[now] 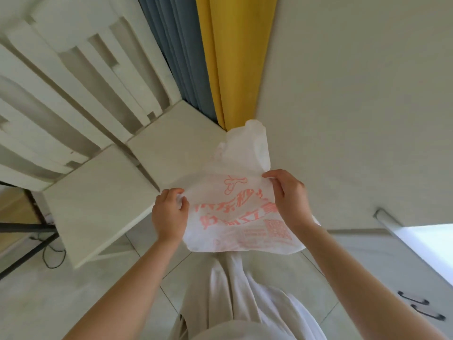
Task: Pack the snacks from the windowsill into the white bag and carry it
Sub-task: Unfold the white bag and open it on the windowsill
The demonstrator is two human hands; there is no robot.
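A white plastic bag (235,192) with orange-red print hangs in the air in front of me, held between both hands. My left hand (170,213) grips its left edge with curled fingers. At the bag's right upper edge my right hand (288,196) pinches the plastic. The bag looks flat and crumpled, its handles pointing up toward the curtain. The white windowsill (103,192) runs to the left of the bag. No snacks show on the part of the sill in view.
Yellow and blue-grey curtains (220,57) hang behind the bag. A white window frame (61,82) rises left of the sill. A white cabinet (392,266) with dark handles stands at right. Black table legs and a cable lie at far left on the tiled floor.
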